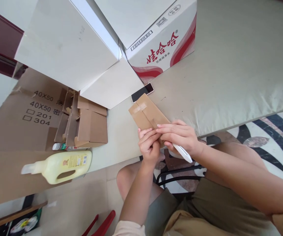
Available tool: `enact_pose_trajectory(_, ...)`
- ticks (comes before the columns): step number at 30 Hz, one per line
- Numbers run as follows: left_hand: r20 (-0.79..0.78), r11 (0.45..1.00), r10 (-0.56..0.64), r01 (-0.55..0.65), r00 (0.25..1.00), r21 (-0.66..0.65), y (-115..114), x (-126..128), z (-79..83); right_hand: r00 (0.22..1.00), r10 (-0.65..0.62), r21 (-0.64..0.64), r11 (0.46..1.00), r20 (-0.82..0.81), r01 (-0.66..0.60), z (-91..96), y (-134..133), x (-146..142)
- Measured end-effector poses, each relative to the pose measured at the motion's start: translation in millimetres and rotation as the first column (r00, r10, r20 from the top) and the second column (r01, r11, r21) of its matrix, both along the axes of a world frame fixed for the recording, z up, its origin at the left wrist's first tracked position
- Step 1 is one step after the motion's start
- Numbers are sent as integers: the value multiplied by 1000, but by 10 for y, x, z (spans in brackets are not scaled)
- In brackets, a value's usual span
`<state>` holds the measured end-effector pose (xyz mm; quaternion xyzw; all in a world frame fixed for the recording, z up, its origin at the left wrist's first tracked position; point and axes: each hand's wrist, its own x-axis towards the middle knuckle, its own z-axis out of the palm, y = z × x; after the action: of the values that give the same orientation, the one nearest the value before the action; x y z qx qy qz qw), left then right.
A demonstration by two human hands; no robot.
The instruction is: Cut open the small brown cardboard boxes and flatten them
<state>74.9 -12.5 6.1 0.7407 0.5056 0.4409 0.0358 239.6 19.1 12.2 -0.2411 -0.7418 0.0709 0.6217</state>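
Left hand [149, 143]: grips the near end of the brown cardboard box.
Right hand [184, 135]: clasps a white cutter [183, 154], its tip at the box's seam.
Brown cardboard box [148, 113]: directly ahead of the hands, tape across its far end.
Smartphone [145, 91]: on the bench [124, 131], just beyond the box.
Yellow jug [80, 160]: well left of the hands.
Red-and-white water carton [166, 46]: farther ahead of them.

Behind a flat brown cardboard box [142, 113], a black rectangular glass-fronted phone [146, 89] is laid on a long pale table [220, 72]
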Motion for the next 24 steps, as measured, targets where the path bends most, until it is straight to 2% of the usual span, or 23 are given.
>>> enact_pose_trajectory(6, 36, 1000, 11, -12, 999, 29, 29, 42, 9, 997, -17, 9, 1000, 71, 16, -54, -30, -15)
enact_pose_trajectory(10, 41, 999, 26, -28, 999, 32, 33, 81, 34, 999, -43, -25, 999, 17, 43, -82, -24, -19)
enact_pose_trajectory(15, -2, 996, 78, -78, 997, 40, 17, 84, 40, 995, 63, -26, 998, -74, -65, -80, -13, -17)
enact_pose_trajectory(20, -3, 997, 76, -76, 997, 12, 2, 74, 48, 992, 124, 57, 991, -27, -123, -65, -1, -5)
enact_pose_trajectory(24, -13, 997, 67, -67, 998, 29, 6, 79, 46, 997, 79, 54, 995, 18, -80, -86, 23, -26)
